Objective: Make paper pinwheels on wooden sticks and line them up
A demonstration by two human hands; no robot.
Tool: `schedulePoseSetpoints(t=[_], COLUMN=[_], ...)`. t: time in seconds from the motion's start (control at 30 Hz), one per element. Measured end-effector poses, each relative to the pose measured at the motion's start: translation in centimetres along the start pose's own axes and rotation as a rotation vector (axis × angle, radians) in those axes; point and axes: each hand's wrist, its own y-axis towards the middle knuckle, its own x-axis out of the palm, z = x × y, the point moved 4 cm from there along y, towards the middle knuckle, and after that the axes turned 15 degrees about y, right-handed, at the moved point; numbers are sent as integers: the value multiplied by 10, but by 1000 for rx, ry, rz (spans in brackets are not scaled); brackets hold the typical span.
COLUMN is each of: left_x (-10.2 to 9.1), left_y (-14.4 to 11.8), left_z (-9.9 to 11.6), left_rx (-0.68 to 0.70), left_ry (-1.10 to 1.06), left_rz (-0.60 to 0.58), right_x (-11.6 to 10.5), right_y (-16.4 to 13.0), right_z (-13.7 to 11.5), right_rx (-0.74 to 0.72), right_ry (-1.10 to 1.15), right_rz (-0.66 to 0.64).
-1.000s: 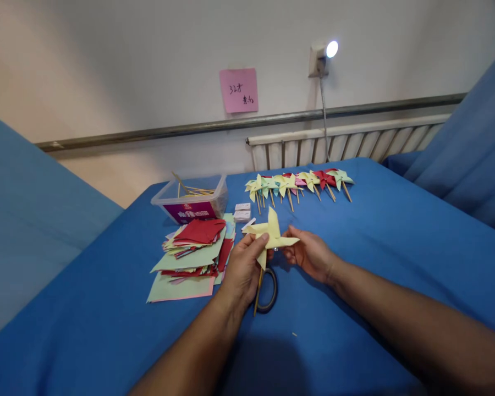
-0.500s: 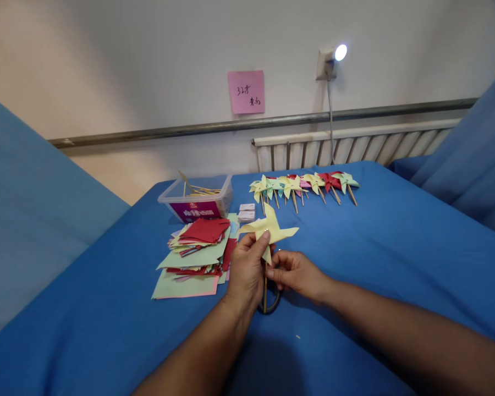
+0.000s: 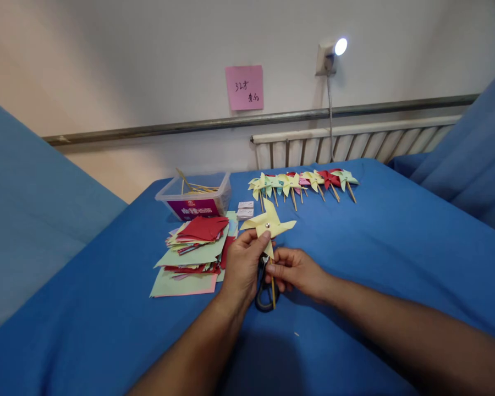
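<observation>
A pale yellow paper pinwheel (image 3: 274, 224) with a metal pin at its centre is held up in front of me. My left hand (image 3: 244, 264) pinches its paper, the thumb just below the pin. Lower down, my right hand (image 3: 296, 270) has its fingers closed on the pinwheel's wooden stick (image 3: 273, 291). Black-handled scissors (image 3: 264, 305) lie beneath the hands, their blades mostly hidden. Left of my left hand is a stack of coloured paper (image 3: 196, 247) in red, green, yellow and pink.
A clear plastic box (image 3: 196, 198) of wooden sticks stands behind the paper, with two small white boxes (image 3: 245, 210) beside it. Several finished pinwheels (image 3: 301, 184) lie in a row at the back of the blue-covered table (image 3: 379, 247). Blue curtains (image 3: 28, 209) hang at both sides.
The pinwheel's stick has swung slightly right at its lower end, and the metal pin now shows above my left thumb. Both hands keep their grip.
</observation>
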Motion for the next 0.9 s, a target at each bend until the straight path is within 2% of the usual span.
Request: schedulePoseSetpoints(t=[0.3,0.5,0.63,0.9], left_x=[-7,-4,-5,-7], left_y=[4,2,1,2], left_z=[6,10,12,9], left_rx=[40,-16,-7,-14], left_ry=[-28,-130,-174,-130], left_rz=[23,22,65,71], right_x=[-2,-6,-7,-6], right_y=[0,0,0,0], right_z=[-3,1,3,5], right_rx=[-2,-1,9,37], right_ry=[-9,-24,-27,-38], right_rz=[-48,-69,-75,-142])
